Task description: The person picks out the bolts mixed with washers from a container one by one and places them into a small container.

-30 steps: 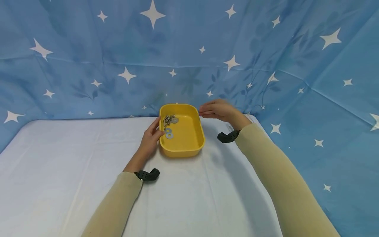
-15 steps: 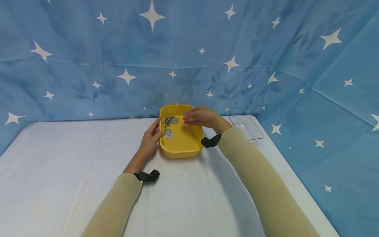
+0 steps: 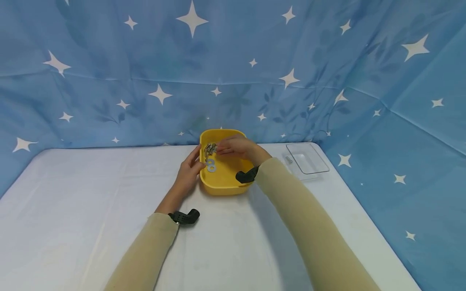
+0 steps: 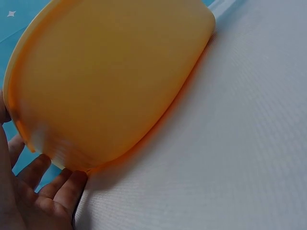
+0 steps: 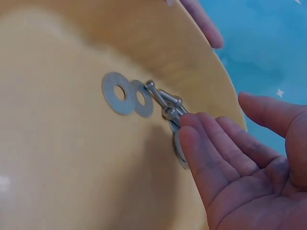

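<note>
A yellow plastic tray (image 3: 225,190) stands near the back edge of the table. My left hand (image 3: 187,174) grips its left wall, thumb at the rim and fingers (image 4: 34,170) along the outside. My right hand (image 3: 237,146) reaches in over the far part of the tray, fingers held out straight and together, thumb apart. Its fingertips are right at a small heap of metal screws (image 5: 163,98) by the left wall. Two flat washers (image 5: 108,93) lie overlapping beside the screws. Another round washer (image 5: 181,153) is partly hidden behind the right fingertips.
To the right of the tray sits a clear plastic box (image 3: 309,158), with a small grey item (image 3: 289,160) at its left side. A white cloth (image 3: 225,242) covers the table. Behind and to the right hangs a blue curtain (image 3: 233,48) with white stars.
My right hand has moved left, from beyond the tray's right rim to over the heap of screws, uncovering the clear box. The left hand keeps its grip on the tray.
</note>
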`<state>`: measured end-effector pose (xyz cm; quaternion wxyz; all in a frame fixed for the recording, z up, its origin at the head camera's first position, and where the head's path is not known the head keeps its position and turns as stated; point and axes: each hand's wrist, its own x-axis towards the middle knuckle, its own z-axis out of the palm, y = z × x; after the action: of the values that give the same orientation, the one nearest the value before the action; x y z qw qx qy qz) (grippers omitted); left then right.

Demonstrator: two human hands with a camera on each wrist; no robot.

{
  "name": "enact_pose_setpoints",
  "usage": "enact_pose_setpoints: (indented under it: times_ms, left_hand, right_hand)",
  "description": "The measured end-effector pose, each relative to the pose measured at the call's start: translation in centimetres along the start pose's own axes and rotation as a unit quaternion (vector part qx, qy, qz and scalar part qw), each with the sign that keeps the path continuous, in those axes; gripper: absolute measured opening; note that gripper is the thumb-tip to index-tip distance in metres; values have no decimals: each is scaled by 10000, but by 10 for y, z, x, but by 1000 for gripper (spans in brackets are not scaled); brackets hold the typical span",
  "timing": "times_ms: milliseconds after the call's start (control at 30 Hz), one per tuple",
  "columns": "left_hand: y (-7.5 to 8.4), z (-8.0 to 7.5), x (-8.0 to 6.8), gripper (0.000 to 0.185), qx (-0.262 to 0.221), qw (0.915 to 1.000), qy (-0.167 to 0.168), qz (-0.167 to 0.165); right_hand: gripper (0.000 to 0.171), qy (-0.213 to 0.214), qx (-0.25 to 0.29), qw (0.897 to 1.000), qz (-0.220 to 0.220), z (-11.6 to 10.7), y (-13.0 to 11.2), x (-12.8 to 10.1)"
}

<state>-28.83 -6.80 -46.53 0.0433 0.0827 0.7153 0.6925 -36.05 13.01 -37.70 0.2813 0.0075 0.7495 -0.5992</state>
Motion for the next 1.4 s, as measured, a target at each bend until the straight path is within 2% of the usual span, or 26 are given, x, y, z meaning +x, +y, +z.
enact_pose_setpoints:
  times_ms: [400,600,833,967,1400]
  left_hand:
    - [-1,-1,1,70,-48,10000,20,-13]
    - [-1,0,1,71,-11,10000,-5,62]
    - [0,-3,1,71,-13,10000,-76,-16]
    - [3,-4,1,72,-59,9998,-163,-25]
    - [-1,-2,1,71,11,9997,-20,255]
  right_hand:
    - [39,155,173,9997,103,20,3,16]
    - [38,186,79,9996,208,24,4,21]
    - [35,178,-129,9996,150,32,4,27]
    - [33,307,-92,9993,169,36,5,30]
    - [34,467,172,9982,333,38,7,34]
